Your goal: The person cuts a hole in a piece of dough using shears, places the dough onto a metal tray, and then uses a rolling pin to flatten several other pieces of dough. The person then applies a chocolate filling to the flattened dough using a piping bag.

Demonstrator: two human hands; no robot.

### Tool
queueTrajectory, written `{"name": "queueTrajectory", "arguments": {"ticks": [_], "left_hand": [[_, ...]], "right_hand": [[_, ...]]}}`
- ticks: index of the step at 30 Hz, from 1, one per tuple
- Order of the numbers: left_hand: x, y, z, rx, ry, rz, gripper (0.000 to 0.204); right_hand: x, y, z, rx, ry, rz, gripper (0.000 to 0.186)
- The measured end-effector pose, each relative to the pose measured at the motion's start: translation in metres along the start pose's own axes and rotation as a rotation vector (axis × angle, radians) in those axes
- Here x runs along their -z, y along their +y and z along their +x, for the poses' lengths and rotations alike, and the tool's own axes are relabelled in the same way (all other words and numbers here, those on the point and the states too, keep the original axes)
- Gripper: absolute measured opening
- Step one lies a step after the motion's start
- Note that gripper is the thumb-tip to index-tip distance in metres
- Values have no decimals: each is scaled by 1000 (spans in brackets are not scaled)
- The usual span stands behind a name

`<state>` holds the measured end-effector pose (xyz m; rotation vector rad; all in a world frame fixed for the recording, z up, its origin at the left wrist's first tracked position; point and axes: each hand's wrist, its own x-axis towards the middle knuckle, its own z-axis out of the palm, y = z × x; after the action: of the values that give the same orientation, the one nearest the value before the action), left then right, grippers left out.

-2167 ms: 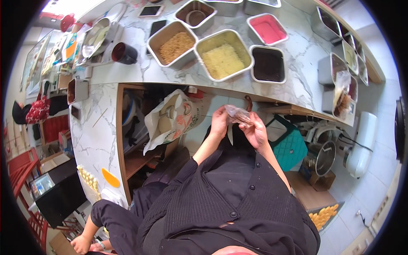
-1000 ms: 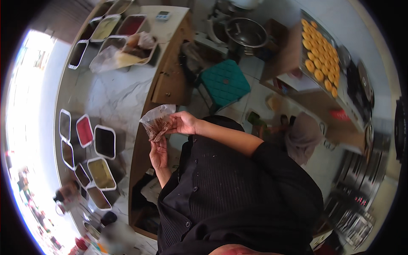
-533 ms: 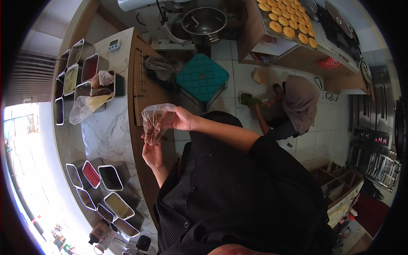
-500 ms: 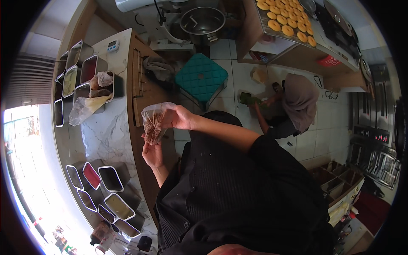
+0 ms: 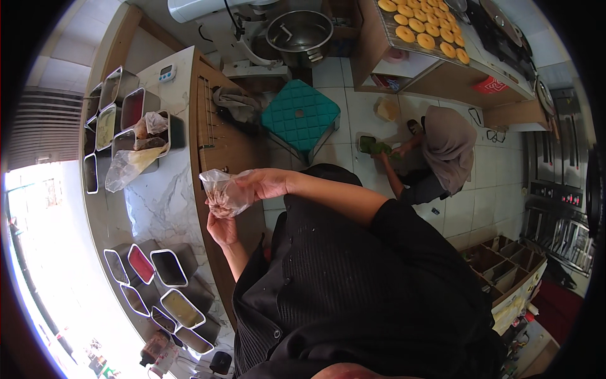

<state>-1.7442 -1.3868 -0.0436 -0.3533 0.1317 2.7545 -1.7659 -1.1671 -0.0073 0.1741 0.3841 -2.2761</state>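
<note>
Between my two hands, just off the counter's edge, is a clear plastic bag point(image 5: 232, 197) with brown filling bunched toward its lower end. My right hand point(image 5: 270, 183) reaches across from the right and grips the bag's side with fingers closed. Below it, my left hand point(image 5: 222, 231) has its fingers curled against the bottom of the bag. The plastic partly hides the fingertips of both hands.
Several metal tins point(image 5: 169, 268) holding coloured contents stand on the marble counter point(image 5: 167, 211). More tins, a filled plastic bag point(image 5: 131, 167) and a timer point(image 5: 166, 73) are farther along. A teal stool point(image 5: 299, 117) stands on the floor; a person point(image 5: 447, 150) crouches beyond, handling something green.
The bag has shifted slightly left and changed its tilt; its brown filling looks more bunched. My right hand has dropped a little, and my left hand has moved slightly left with the bag.
</note>
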Motion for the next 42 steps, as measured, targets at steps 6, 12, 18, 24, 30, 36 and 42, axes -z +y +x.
{"name": "queueTrajectory", "arguments": {"ticks": [6,12,18,24,30,36,42], "left_hand": [[-27,-13,2,-15,-118,-42,27],[-29,-3,2,-92,-62,-45,24],[-42,-12,7,-27,-87,-29,27],[-62,-33,33,124,-117,56,31],[-88,-56,90,444,-132,204,39],[-127,-91,126,676,51,454,55],[-117,-104,144,773,-115,263,60]], "right_hand": [[37,-1,18,106,20,301,28],[32,-11,15,-17,-83,176,28],[-3,-19,2,-38,107,-83,22],[9,-46,-17,205,-24,209,26],[19,-78,-43,512,-130,370,32],[34,-95,-55,668,-79,442,36],[31,-70,-73,749,-51,543,46]]}}
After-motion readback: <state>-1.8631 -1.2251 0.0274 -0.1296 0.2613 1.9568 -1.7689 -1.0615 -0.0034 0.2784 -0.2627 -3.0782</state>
